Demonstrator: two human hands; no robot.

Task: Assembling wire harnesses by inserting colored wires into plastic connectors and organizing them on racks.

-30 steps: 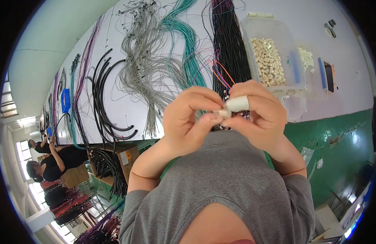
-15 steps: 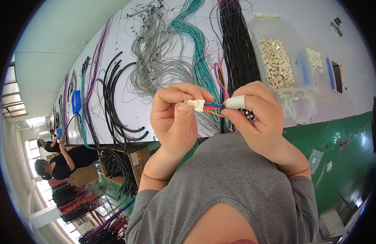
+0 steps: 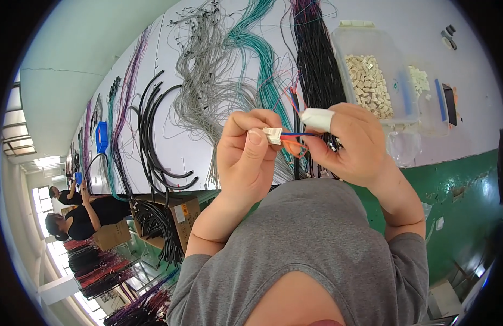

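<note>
Pale, smooth wall (image 3: 83,60) curves down the far left of my view, a thin crack-like line across it, and two people (image 3: 84,218) in dark tops stand below. One blue bin (image 3: 102,137) sits on the white table (image 3: 167,136), just left of several smooth black tubes (image 3: 144,133) bent into arcs, overlapping too much for me to count. Bare tabletop lies between them and one tangled, hair-fine spread of grey wires (image 3: 200,65); below the near edge stands a cardboard box (image 3: 187,217).

I see the left hand (image 3: 245,157) clamped on one blocky white connector (image 3: 272,136), thumb on its face, held up over the table's near edge. One wavy teal bundle (image 3: 262,60) lies beyond. Blue, red and orange wires (image 3: 296,134) run from the connector toward the right hand (image 3: 352,144); its thumb and white-wrapped finger stand apart, and I cannot tell whether it grips the wires.

One straight black bundle (image 3: 318,60) runs away behind, near a clear plastic tub (image 3: 356,39) of small cream blocks (image 3: 368,87), too many to count. Further right, a second clear container (image 3: 433,126) holds paler pieces (image 3: 419,79), with open tabletop past it and green floor (image 3: 458,182) below the edge.
</note>
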